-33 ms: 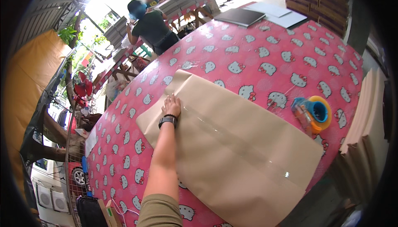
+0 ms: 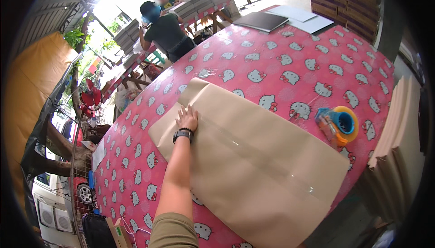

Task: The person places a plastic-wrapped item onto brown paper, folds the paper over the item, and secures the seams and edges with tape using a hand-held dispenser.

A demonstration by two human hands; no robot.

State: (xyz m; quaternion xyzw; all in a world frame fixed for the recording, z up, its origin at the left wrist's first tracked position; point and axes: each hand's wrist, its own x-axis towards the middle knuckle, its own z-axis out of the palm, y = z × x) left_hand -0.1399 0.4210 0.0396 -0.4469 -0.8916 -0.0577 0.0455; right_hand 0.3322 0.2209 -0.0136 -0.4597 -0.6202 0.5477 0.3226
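My left hand (image 2: 187,119) lies flat, palm down, on the far left part of a large sheet of brown paper (image 2: 253,166), its fingers slightly spread. A dark watch and a black bracelet circle that wrist. A strip of clear, shiny tape (image 2: 263,157) runs slantwise along the paper from near the fingers to the right edge. The paper's far left corner has a fold and creases. To the right of the paper sits a blue and orange tape dispenser (image 2: 337,125) with a yellowish roll. My right hand is out of view.
The table wears a pink cloth (image 2: 290,60) with white cat heads. At its far edge lie a black flat panel (image 2: 261,20) and light grey sheets (image 2: 312,23). Brown boards (image 2: 394,130) stand at the right. A co-worker (image 2: 165,30) is at another table beyond. A black bag (image 2: 97,231) rests lower left.
The left hand stays on the paper, with its fingers a little more spread. The view has shifted slightly; the paper and tape dispenser lie as before.
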